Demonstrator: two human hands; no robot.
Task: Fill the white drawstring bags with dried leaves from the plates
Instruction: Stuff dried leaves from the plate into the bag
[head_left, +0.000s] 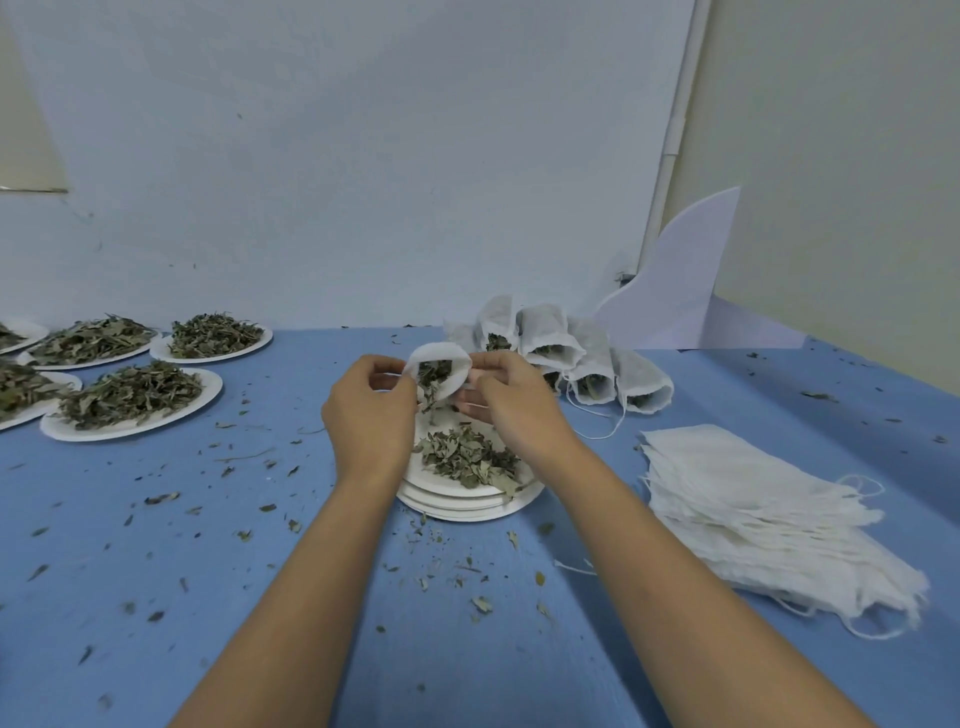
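A white drawstring bag (447, 364) hangs open-mouthed above a stack of white plates (467, 501). My left hand (371, 410) pinches its left rim and my right hand (506, 397) pinches its right rim. Dried leaves show inside the bag and a few stick out of its mouth. More dried leaves (467, 457) lie heaped on the top plate, directly beneath the bag and between my wrists.
Several filled bags (566, 358) are piled at the back right. A stack of flat empty bags (769, 509) lies to the right. Several plates heaped with leaves (132, 400) stand at the left. Leaf crumbs litter the blue table (260, 571). A white board (675, 291) leans against the wall.
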